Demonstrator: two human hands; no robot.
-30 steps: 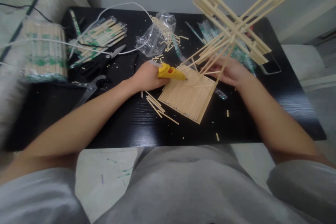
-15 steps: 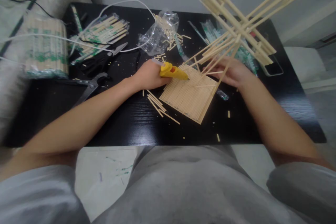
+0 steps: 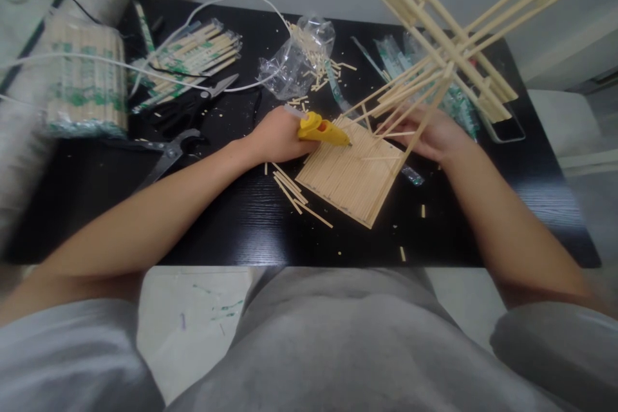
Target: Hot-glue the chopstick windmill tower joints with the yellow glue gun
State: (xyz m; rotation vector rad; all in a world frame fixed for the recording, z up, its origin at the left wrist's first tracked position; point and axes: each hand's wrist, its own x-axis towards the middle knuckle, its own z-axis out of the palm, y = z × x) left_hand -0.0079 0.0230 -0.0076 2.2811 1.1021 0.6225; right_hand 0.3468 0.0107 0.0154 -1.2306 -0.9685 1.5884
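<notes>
My left hand point(image 3: 280, 135) is closed around a yellow hot glue gun point(image 3: 324, 131), whose nozzle points right and down over a square base of thin wooden sticks point(image 3: 345, 170). The tip is at or just above the base; contact is unclear. From the base rises a slanting frame of sticks topped by a large cross point(image 3: 458, 45), which together look like a windmill model. My right hand point(image 3: 429, 132) is at the frame's far right side, fingers curled by its lower sticks and partly hidden behind them. A short stick point(image 3: 381, 158) lies across the base.
Loose cut sticks point(image 3: 290, 190) lie left of the base. Black scissors point(image 3: 193, 106) and pliers point(image 3: 168, 154) are further left, near packs of wrapped chopsticks point(image 3: 87, 77). A white cable point(image 3: 159, 74) crosses there. Plastic wrappers point(image 3: 294, 64) and a phone point(image 3: 505, 129) sit toward the back.
The view has shifted slightly, so the whole scene sits a little further right. Both hands, the glue gun and the stick model keep nearly the same places relative to each other.
</notes>
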